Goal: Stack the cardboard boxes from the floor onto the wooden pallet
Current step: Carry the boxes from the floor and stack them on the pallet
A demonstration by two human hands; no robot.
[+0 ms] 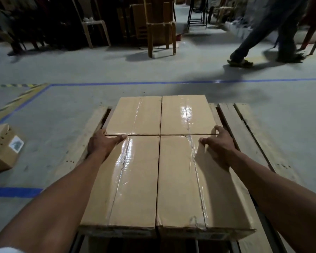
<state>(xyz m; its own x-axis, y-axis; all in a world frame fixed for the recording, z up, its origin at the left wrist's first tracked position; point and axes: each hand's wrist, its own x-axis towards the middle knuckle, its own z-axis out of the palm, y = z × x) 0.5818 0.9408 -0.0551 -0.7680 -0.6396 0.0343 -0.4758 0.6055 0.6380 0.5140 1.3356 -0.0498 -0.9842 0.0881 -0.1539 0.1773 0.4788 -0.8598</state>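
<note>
A grey concrete floor [135,70] carries blue tape lines [153,82]. Stacked tan wooden chairs [161,24] stand dimly lit along the top of the frame. A person's walking legs [263,39] cross the upper right.

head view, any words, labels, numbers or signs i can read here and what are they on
No text can be read anywhere in this view.
White label on the side of the cardboard box on the floor at left: a dark mark or picture, too small and blurred to read.
Four taped boxes on the wooden pallet: plain tops with clear tape only, no print visible.
Blue floor tape: lines only, no lettering.
</note>
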